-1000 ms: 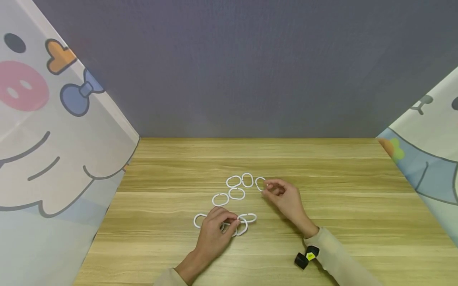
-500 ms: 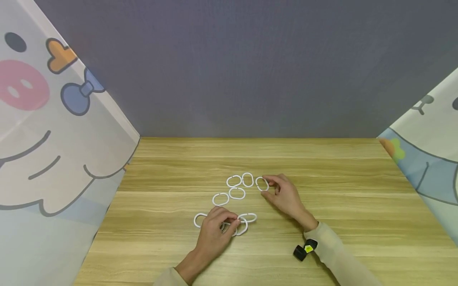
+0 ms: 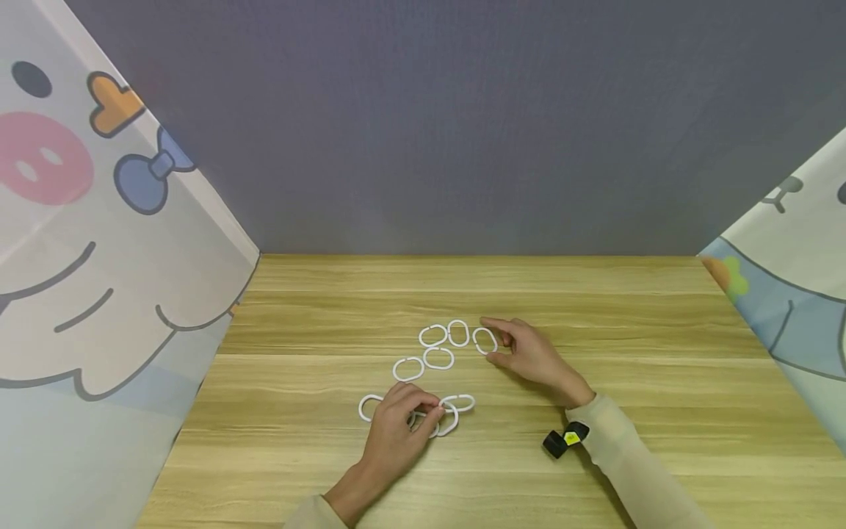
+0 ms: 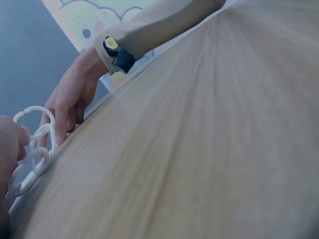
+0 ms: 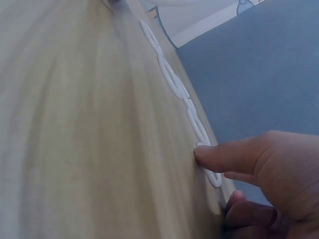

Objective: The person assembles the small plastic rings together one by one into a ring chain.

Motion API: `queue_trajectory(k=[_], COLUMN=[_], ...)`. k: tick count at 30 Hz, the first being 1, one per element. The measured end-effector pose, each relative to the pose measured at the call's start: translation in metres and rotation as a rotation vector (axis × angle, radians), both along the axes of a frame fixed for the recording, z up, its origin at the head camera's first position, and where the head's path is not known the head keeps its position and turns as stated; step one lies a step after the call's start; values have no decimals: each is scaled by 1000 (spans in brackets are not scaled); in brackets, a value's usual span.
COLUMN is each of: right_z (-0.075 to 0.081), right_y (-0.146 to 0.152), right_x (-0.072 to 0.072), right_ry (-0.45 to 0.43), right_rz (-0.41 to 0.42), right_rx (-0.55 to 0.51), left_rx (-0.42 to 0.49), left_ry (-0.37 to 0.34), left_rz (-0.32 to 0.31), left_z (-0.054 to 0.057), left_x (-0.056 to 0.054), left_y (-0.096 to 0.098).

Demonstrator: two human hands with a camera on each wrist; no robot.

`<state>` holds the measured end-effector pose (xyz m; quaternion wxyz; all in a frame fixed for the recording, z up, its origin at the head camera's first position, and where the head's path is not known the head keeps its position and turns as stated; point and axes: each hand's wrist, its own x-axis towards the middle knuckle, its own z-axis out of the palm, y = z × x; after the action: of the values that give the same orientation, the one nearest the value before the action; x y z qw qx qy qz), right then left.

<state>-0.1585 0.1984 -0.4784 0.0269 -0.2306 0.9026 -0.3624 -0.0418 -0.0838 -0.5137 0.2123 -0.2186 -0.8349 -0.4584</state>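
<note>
My left hand (image 3: 396, 426) pinches a chain of white plastic C-shaped links (image 3: 449, 419) low over the table, thumb against forefinger. Part of the chain is hidden beneath that hand; one end link (image 3: 465, 402) sticks out to the right, another (image 3: 367, 408) to the left. Farther back and to the right, my right hand (image 3: 529, 356) has thumb and forefinger spread around a loose oval link (image 3: 485, 341) lying flat. In the right wrist view the thumb (image 5: 224, 155) overlaps that link's near side, and the fingertips do not close on it.
Several more loose white links, among them a front one (image 3: 408, 369) and a back one (image 3: 457, 333), lie left of the right hand. The wooden table (image 3: 661, 353) ends at a grey back panel (image 3: 463, 147), with cartoon-printed panels at both sides.
My right hand's forefinger has spread away from the thumb and moved back past the loose link, which has barely shifted. The left hand stays on the chain.
</note>
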Motion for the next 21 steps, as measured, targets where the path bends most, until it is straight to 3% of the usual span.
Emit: queue_trajectory(k=[4,14,21], right_z=[2,0,-2], right_y=[0,-1,-4], right_x=[-2,-1,9], right_ry=[3,-31,-25], right_rz=[8,-16,-92], right_rx=[48,42,4], left_rx=[2,0,3], left_ry=[-9,-10,-13], left_rz=[-2,-3,-3], left_z=[0,-1,-1], left_x=[0,1,1], left_y=[0,-1,-1])
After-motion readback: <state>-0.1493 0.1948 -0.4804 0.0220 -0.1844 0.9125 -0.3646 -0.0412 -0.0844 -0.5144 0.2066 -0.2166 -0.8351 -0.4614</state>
